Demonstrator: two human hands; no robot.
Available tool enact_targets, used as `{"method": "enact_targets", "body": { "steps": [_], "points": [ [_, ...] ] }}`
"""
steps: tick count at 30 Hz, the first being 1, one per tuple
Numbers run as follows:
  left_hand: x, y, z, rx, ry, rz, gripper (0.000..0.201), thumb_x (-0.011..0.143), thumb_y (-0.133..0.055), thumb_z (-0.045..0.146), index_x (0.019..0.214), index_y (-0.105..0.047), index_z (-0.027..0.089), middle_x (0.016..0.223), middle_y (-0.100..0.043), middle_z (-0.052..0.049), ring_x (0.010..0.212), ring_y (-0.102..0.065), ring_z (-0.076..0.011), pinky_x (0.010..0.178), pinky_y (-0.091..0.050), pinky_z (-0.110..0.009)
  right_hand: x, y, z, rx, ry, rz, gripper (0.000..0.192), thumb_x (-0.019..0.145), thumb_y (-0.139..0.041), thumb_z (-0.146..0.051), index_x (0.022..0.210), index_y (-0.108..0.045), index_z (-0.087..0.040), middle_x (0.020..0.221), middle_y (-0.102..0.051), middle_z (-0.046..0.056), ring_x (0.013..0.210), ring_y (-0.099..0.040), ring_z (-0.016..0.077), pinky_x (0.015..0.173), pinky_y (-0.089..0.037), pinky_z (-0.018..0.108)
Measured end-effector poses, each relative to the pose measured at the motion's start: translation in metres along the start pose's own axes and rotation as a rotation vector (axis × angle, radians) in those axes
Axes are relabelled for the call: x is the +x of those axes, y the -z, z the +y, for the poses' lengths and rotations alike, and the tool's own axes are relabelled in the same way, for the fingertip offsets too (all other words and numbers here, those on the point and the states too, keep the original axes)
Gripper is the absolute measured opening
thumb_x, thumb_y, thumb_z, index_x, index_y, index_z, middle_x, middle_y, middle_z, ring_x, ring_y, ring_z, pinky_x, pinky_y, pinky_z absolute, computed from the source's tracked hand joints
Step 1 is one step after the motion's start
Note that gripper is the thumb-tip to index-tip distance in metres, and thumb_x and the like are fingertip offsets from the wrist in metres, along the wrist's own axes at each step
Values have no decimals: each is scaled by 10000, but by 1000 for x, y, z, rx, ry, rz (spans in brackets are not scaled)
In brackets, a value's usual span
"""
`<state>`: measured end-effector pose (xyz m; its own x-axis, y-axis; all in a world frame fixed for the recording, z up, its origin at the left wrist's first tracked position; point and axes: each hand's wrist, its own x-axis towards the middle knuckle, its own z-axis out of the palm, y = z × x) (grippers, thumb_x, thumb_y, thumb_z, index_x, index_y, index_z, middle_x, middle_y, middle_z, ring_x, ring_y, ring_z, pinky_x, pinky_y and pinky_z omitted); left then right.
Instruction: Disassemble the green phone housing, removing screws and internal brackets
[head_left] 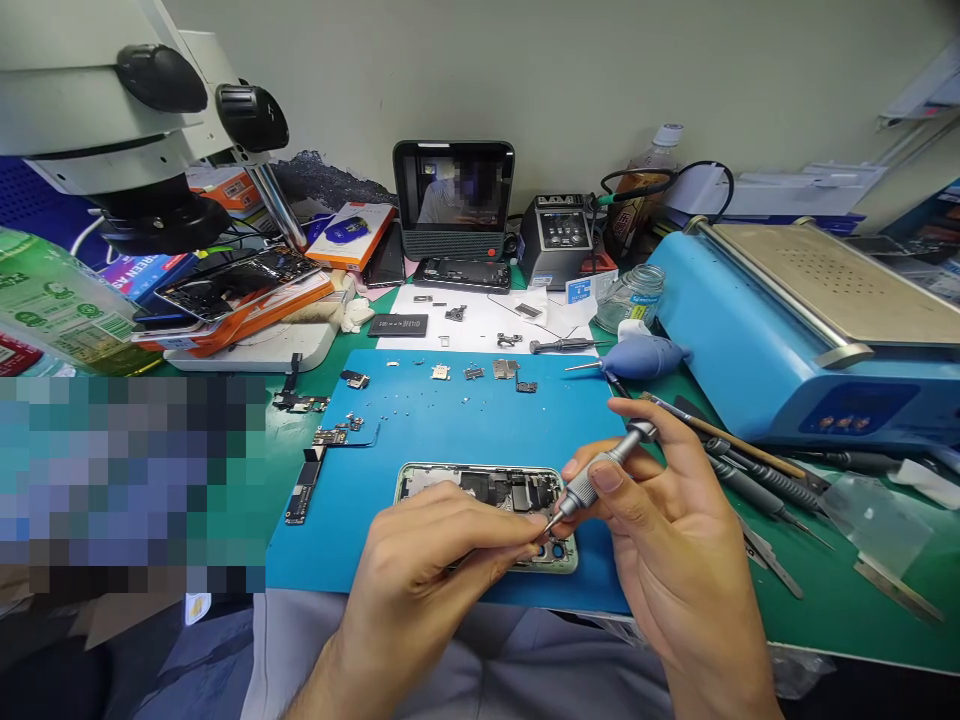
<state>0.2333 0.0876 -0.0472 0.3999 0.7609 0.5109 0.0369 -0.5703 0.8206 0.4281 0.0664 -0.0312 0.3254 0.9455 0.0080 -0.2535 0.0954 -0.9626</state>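
The right hand [675,560] holds a small screwdriver [600,475] tight, its tip down in the open phone [480,490] the left hand [427,580] pinches, so one slip may scratch tiny parts.

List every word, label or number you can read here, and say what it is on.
No text here reads with certainty.
Green packet, far left: print too blurred.
Boxes under the microscope: white letters, cut off and unreadable.
Soldering station: display and blue sticker too small.
Black battery: label too small.
Bottle at the back: label blurred.
Screwdriver in the right hand and opened phone under the left hand: no marks legible.
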Motion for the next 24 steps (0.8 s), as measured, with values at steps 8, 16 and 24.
{"method": "enact_targets", "body": {
  "steps": [8, 16, 24],
  "points": [
    [-1, 0, -3, -22, -21, -17, 228, 1042, -725, 71, 1210, -808, 202, 1060, -877, 19, 882, -799, -106, 798, -546, -229, 2, 0, -1, -7, -15, 13, 476, 883, -883, -414, 1296, -651, -368, 801, -723, -27, 587, -697, 157, 503, -635, 266],
    [-1, -1, -2, -21, -21, -28, 210, 1036, -734, 69, 1192, -809, 188, 1070, -878, 14, 910, -807, -104, 817, -545, -221, 1, 0, -1, -28, 8, 30, 475, 885, -879, -423, 1301, -656, -367, 802, -719, -27, 614, -709, 162, 511, -627, 253],
    [-1, 0, -2, -4, -23, -20, 202, 1045, -731, 89, 1196, -812, 195, 1058, -879, 23, 887, -805, -96, 799, -543, -219, 0, 0, 1, -37, 43, 43, 443, 889, -884, -407, 1281, -678, -380, 795, -732, -32, 608, -710, 149, 532, -637, 249]
  ]
}}
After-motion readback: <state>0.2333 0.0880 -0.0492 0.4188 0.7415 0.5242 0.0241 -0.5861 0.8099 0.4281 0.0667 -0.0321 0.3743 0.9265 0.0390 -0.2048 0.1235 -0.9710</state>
